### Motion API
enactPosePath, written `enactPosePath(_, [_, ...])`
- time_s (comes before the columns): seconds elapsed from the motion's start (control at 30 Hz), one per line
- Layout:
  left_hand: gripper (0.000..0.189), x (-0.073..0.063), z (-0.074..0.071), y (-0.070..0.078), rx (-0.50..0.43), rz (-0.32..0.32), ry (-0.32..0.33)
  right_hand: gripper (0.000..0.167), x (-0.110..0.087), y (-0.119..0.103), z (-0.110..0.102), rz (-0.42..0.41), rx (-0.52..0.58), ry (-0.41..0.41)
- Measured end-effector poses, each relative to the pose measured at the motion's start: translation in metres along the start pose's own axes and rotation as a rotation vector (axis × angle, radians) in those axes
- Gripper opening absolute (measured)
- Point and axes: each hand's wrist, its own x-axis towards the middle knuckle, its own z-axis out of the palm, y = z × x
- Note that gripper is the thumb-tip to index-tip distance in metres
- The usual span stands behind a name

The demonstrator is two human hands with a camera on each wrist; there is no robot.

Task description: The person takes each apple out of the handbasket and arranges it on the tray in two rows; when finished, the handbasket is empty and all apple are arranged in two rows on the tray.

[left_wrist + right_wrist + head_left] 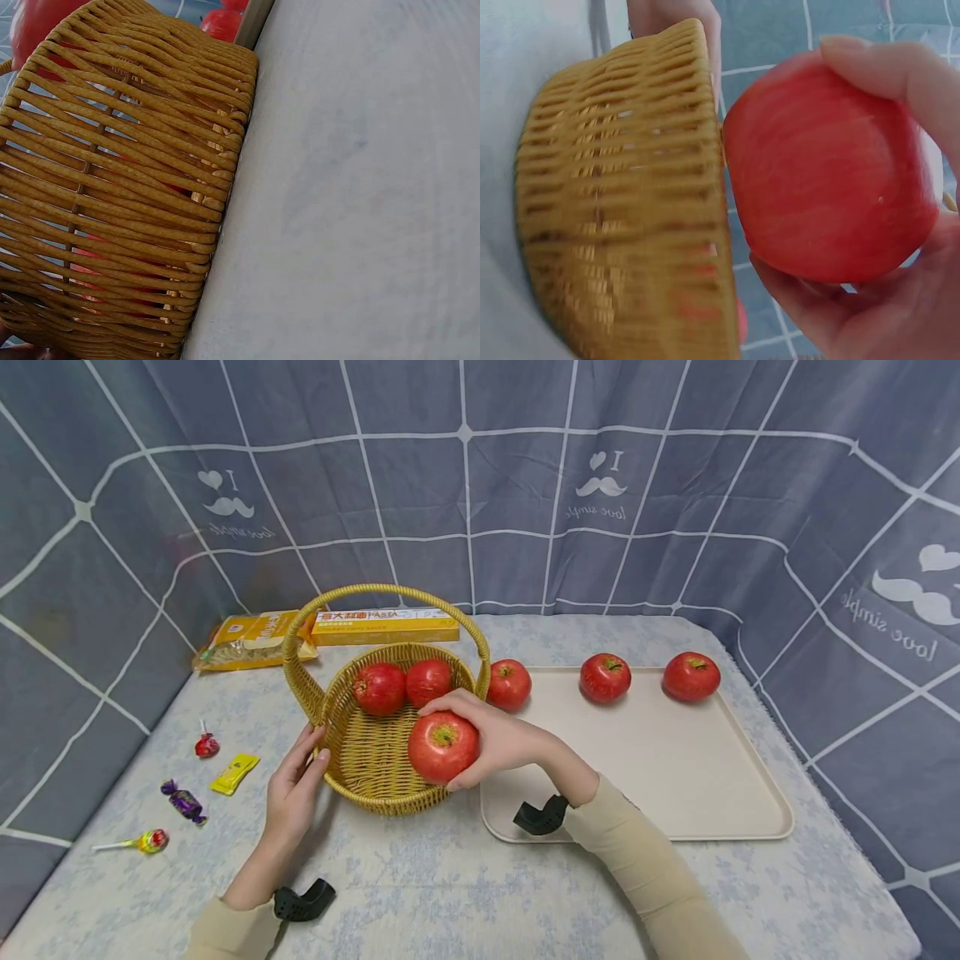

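Observation:
My right hand (491, 735) grips a red apple (444, 747) over the right side of a woven basket (386, 806). In the right wrist view the apple (832, 172) is close beside the basket rim, with thumb and fingers around it. Two more red apples (380, 688) lie inside the basket toward its back. At the basket's left rim, near the base of its tall handle (375, 588), my left hand (294, 789) holds the side. The left wrist view is mostly filled by the wicker wall (127, 180), which hides nearly all of that hand.
A beige tray (637, 802) stands to the right, with three red apples (605, 677) along its back edge. Behind the basket are a yellow pasta box (386, 628) and a yellow bag (255, 642). Several candies, including a purple one (183, 802), lie at left. Grey curtains surround the table.

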Motion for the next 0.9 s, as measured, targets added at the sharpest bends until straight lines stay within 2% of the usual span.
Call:
enactPosePath(0.13, [0.039,0.000,0.000,0.000,-0.007,0.006,0.000,0.080,-0.022,0.004,-0.010,0.004,0.026,-0.012])
enactPosePath(0.27, [0.039,0.000,0.000,-0.001,-0.003,0.003,-0.003,0.079,-0.043,0.010,-0.021,0.049,0.050,-0.028])
enactPosePath(0.47, [0.039,0.000,0.000,0.001,-0.007,0.003,-0.001,0.077,-0.066,0.024,-0.027,0.090,0.073,-0.060])
enactPosePath(0.67, [0.039,-0.001,0.000,0.001,0.000,-0.001,-0.003,0.077,-0.079,0.039,-0.021,0.092,0.098,-0.109])
enactPosePath(0.9, [0.040,-0.001,-0.001,0.001,-0.001,-0.003,-0.007,0.077,-0.081,0.046,-0.016,0.143,0.087,-0.148])
